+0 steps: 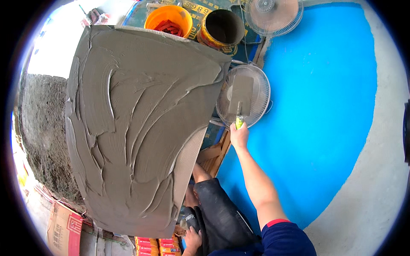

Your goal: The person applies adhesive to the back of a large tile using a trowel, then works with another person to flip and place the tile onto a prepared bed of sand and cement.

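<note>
My right hand [239, 135] is closed around the yellow-green handle of a trowel [241, 91], its flat rectangular blade smeared with grey mortar. The trowel is held out to the right of a large tile [190, 155], above a fan. Grey mortar [136, 111] covers most of the tile's face in thick curved ridges; a bare textured strip shows along its lower right edge. Low in the picture, my left hand [193, 240] is by the tile's bottom corner, beside my dark trousers. Its fingers are bent, and whatever they grip is too small to make out.
An orange bucket [184, 19] with red pieces and a mortar-stained bucket [222, 27] stand beyond the tile. One fan [260, 109] lies under the trowel; another fan [273, 17] is farther back. Blue floor [316, 106] spreads rightward. Rough grey mortar surface [45, 128] and a cardboard box [60, 230] are left.
</note>
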`<state>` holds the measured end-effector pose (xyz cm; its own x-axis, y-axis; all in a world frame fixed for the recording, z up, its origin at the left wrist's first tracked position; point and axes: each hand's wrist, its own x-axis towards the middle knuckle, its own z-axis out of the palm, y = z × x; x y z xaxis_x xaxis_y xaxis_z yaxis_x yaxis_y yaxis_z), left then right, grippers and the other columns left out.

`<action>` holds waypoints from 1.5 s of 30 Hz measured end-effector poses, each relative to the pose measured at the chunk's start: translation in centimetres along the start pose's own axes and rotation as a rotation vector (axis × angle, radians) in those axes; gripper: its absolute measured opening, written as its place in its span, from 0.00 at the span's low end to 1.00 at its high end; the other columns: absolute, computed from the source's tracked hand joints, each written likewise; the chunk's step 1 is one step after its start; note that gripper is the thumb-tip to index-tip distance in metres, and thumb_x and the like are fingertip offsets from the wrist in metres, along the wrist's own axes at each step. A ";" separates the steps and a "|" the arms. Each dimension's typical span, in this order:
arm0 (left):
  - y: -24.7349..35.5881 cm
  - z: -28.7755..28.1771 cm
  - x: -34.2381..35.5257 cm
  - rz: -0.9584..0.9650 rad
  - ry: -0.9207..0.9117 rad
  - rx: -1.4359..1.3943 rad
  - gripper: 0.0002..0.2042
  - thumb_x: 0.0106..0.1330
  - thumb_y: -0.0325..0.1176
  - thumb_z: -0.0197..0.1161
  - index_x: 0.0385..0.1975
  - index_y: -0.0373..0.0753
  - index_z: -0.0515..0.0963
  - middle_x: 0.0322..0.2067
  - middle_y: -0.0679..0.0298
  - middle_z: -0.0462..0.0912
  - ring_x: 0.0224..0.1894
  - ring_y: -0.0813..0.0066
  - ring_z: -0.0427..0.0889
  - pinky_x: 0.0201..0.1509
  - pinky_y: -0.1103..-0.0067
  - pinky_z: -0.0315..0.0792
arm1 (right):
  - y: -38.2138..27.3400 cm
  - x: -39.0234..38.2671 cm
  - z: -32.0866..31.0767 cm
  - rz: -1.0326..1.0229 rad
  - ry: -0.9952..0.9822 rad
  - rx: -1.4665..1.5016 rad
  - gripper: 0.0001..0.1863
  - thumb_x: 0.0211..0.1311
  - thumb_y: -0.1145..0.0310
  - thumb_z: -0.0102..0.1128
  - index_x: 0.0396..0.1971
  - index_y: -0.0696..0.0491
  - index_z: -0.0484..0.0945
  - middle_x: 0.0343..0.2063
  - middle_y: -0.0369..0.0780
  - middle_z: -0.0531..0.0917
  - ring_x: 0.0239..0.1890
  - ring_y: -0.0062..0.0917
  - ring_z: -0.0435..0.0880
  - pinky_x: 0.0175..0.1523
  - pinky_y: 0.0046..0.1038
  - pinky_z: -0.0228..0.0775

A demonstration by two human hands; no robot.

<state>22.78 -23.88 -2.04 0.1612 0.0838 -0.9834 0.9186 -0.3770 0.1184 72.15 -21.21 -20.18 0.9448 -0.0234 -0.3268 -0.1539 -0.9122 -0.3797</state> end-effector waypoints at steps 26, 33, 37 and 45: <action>-10.6 12.1 -5.8 -0.151 0.054 -0.344 0.30 0.68 0.53 0.51 0.61 0.35 0.64 0.48 0.44 0.77 0.47 0.47 0.80 0.50 0.60 0.74 | -4.6 -24.5 10.9 -0.568 -1.009 -0.373 0.21 0.45 0.61 0.62 0.40 0.55 0.76 0.37 0.54 0.82 0.43 0.52 0.79 0.47 0.46 0.73; -13.1 17.1 -10.3 -0.197 0.258 -0.922 0.26 0.68 0.48 0.54 0.58 0.34 0.70 0.53 0.47 0.76 0.55 0.51 0.76 0.59 0.63 0.69 | 4.7 -41.0 14.7 -0.740 -1.104 -0.675 0.19 0.48 0.60 0.62 0.41 0.51 0.75 0.36 0.52 0.83 0.42 0.51 0.80 0.46 0.47 0.73; -13.8 19.8 -11.5 -0.256 0.336 -1.085 0.25 0.67 0.46 0.54 0.56 0.32 0.71 0.54 0.46 0.75 0.57 0.51 0.74 0.62 0.65 0.67 | 5.8 -50.0 15.5 -0.969 -1.294 -0.918 0.18 0.50 0.62 0.63 0.41 0.51 0.73 0.35 0.49 0.84 0.40 0.47 0.83 0.45 0.46 0.75; -14.2 21.2 -11.5 -0.235 0.401 -1.065 0.28 0.67 0.50 0.54 0.59 0.36 0.70 0.49 0.48 0.79 0.49 0.50 0.80 0.53 0.59 0.71 | 1.0 -55.4 20.4 -1.192 -0.974 -0.728 0.17 0.54 0.63 0.63 0.41 0.49 0.68 0.34 0.47 0.81 0.36 0.48 0.83 0.39 0.47 0.76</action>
<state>0.26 -39.05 4.63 -0.1262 0.4062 -0.9050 0.7490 0.6372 0.1816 13.73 -12.50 -20.11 -0.1271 0.7493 -0.6499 0.8719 -0.2279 -0.4333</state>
